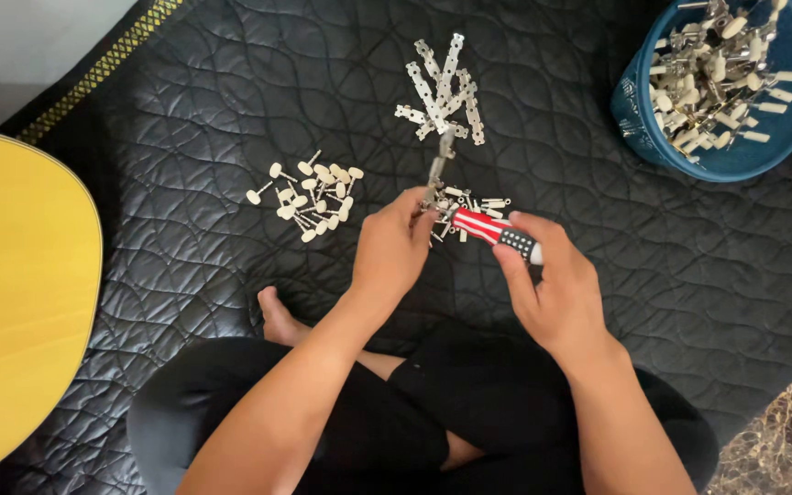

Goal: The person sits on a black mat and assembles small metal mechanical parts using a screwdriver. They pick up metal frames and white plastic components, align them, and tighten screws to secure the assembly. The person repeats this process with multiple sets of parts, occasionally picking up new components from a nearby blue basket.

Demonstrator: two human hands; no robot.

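My left hand [394, 249] pinches the lower end of a narrow metal plate [440, 160] that points away from me. My right hand [552, 284] grips a screwdriver [492, 231] with a red and white striped handle and a black dotted end; its tip meets the plate at my left fingertips. Just behind the two hands, small metal parts and screws [474, 203] lie loose on the black quilted mat [185, 110]. A pile of white-knobbed pegs [309, 197] sits to the left. Several perforated metal strips [442, 92] lie farther back.
A blue tub [735, 156] at the back right holds several metal parts with cream knobs. A yellow rounded surface [20, 293] fills the left edge. My crossed legs in black and a bare foot [279, 316] are at the front. Stone floor [781, 449] shows at the lower right.
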